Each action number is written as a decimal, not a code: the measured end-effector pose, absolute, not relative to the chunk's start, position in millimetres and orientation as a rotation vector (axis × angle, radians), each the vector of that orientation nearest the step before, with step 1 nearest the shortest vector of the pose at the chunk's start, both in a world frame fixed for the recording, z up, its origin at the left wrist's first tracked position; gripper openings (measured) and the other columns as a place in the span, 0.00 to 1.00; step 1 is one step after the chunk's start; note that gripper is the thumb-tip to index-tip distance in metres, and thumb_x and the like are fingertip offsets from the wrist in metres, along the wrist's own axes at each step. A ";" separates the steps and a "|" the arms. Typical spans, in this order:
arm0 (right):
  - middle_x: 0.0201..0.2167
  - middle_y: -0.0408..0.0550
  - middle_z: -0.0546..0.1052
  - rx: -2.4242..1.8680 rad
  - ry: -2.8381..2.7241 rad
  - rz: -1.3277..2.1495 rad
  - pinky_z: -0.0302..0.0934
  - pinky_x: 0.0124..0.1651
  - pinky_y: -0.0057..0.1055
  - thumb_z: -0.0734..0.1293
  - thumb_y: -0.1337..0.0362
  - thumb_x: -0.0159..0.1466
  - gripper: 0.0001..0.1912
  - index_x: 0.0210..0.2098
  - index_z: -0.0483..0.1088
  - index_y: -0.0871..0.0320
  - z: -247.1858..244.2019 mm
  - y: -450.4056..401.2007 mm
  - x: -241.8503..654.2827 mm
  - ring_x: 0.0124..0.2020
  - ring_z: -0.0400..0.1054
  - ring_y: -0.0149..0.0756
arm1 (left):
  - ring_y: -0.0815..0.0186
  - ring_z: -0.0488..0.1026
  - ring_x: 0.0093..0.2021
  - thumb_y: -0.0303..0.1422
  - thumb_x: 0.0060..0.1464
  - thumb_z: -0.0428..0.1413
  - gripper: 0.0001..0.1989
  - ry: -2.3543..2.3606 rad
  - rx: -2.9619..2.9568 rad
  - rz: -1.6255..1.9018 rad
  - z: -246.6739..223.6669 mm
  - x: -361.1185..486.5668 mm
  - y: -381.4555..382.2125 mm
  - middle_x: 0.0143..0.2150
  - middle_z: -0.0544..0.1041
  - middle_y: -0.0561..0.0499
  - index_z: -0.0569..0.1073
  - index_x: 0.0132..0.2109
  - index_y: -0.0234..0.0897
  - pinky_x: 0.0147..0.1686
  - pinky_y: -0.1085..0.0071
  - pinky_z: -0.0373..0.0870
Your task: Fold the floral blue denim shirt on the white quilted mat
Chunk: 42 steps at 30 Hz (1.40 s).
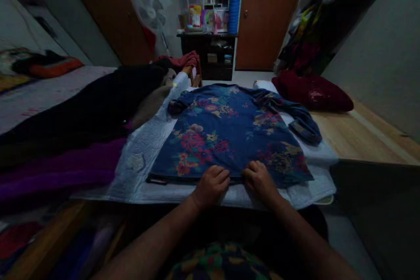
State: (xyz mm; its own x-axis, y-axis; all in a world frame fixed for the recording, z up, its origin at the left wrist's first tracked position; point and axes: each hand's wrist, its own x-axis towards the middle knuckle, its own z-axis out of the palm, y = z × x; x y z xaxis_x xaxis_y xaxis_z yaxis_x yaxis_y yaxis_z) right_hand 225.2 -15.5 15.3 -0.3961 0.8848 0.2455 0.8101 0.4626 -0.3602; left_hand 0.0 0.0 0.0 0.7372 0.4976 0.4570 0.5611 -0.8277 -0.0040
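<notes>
Lengthwise, the shirt point(229, 131) lies neckline point(226, 85) away from the hands point(212, 185).

Single head cam, worn by the person, facing forward and tilted down past the patterned top point(223, 267) at the bottom edge. Left hand point(213, 183) and right hand point(260, 180) sit below frame center, close to the lens. Floral garment point(231, 133) spreads mid-frame just beyond them. View runs on to the black cabinet point(192, 54) and brown door point(269, 22) at the top, well off. Wide field: dark clothes pile point(95, 100) fills the left, pale wall point(377, 43) the right; edges look stretched and blurred.
</notes>
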 end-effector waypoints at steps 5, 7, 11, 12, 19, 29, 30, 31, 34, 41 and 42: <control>0.38 0.49 0.70 -1.324 -2.335 0.402 0.57 0.44 0.34 0.61 0.75 0.61 0.13 0.42 0.71 0.57 10.8 -26.7 218.5 0.41 0.61 0.39 | 0.63 0.68 0.37 0.28 0.61 0.53 0.03 -0.945 -2.805 -0.570 -1.5 -0.1 -3.2 0.36 0.73 0.51 0.70 0.36 0.38 0.37 0.66 0.64; 0.42 0.51 0.70 -1.357 -2.296 0.385 0.58 0.47 0.36 0.60 0.76 0.59 0.19 0.48 0.69 0.58 8.0 -28.1 219.5 0.44 0.61 0.41 | 0.63 0.68 0.35 0.29 0.61 0.53 0.02 -1.003 -2.803 -0.523 0.5 0.9 -2.9 0.34 0.72 0.51 0.71 0.38 0.39 0.35 0.65 0.63; 0.46 0.55 0.70 -1.467 -2.239 0.274 0.59 0.51 0.40 0.60 0.76 0.57 0.21 0.49 0.69 0.60 5.1 -26.3 235.4 0.47 0.62 0.44 | 0.61 0.67 0.35 0.29 0.60 0.54 0.10 -1.095 -2.829 -0.428 7.6 4.3 0.7 0.35 0.72 0.51 0.70 0.49 0.40 0.34 0.64 0.62; 0.46 0.55 0.70 -1.477 -2.232 0.264 0.59 0.51 0.40 0.61 0.74 0.58 0.19 0.48 0.70 0.59 5.7 -25.6 242.2 0.47 0.63 0.44 | 0.61 0.67 0.36 0.29 0.60 0.54 0.11 -1.091 -2.843 -0.399 9.2 5.0 1.7 0.35 0.71 0.51 0.70 0.50 0.41 0.35 0.64 0.63; 0.53 0.58 0.67 -1.613 -2.129 -0.057 0.56 0.58 0.48 0.63 0.62 0.63 0.14 0.47 0.71 0.58 21.5 -26.0 299.8 0.55 0.59 0.50 | 0.61 0.66 0.43 0.29 0.61 0.54 0.04 -1.000 -2.919 -0.372 5.6 4.9 2.8 0.40 0.71 0.49 0.72 0.43 0.40 0.43 0.64 0.63; 0.41 0.59 0.75 -2.220 -1.406 0.163 0.63 0.39 0.38 0.63 0.47 0.59 0.32 0.54 0.63 0.64 29.0 -20.1 345.5 0.39 0.70 0.48 | 0.59 0.65 0.42 0.26 0.57 0.54 0.17 -1.141 -2.961 -0.256 12.1 7.3 0.6 0.41 0.70 0.47 0.70 0.53 0.42 0.40 0.62 0.64; 0.39 0.57 0.76 -2.227 -1.365 0.251 0.62 0.37 0.36 0.63 0.46 0.58 0.31 0.52 0.64 0.63 31.2 -18.6 347.9 0.36 0.71 0.47 | 0.58 0.65 0.42 0.26 0.56 0.54 0.19 -1.158 -2.970 -0.235 12.9 7.9 1.1 0.42 0.70 0.47 0.70 0.55 0.43 0.40 0.62 0.64; 0.37 0.55 0.76 -2.214 -1.350 0.319 0.61 0.35 0.34 0.63 0.46 0.58 0.29 0.49 0.66 0.62 34.3 -17.2 350.5 0.35 0.71 0.45 | 0.58 0.65 0.42 0.25 0.56 0.54 0.21 -1.168 -2.983 -0.214 13.5 8.2 1.6 0.42 0.70 0.47 0.69 0.56 0.44 0.40 0.62 0.64; 0.32 0.51 0.77 -2.099 -1.363 0.376 0.59 0.33 0.32 0.60 0.47 0.59 0.22 0.39 0.71 0.59 45.7 -13.8 360.5 0.32 0.71 0.42 | 0.59 0.65 0.41 0.25 0.55 0.54 0.23 -1.168 -3.035 -0.170 14.3 7.8 3.8 0.42 0.69 0.47 0.69 0.57 0.47 0.39 0.64 0.64; 0.29 0.51 0.77 -2.332 -1.527 0.260 0.56 0.33 0.33 0.58 0.54 0.63 0.17 0.35 0.73 0.57 49.7 -14.7 378.0 0.30 0.70 0.41 | 0.61 0.65 0.41 0.24 0.53 0.54 0.27 -1.203 -3.109 -0.209 14.2 2.1 2.5 0.42 0.69 0.48 0.69 0.59 0.51 0.40 0.65 0.63; 0.30 0.53 0.76 -2.418 -1.552 0.212 0.57 0.33 0.34 0.58 0.54 0.64 0.17 0.36 0.73 0.58 50.1 -15.1 377.6 0.31 0.70 0.43 | 0.61 0.65 0.41 0.25 0.52 0.55 0.28 -1.217 -3.129 -0.221 15.3 1.2 1.4 0.42 0.69 0.48 0.69 0.59 0.50 0.40 0.64 0.64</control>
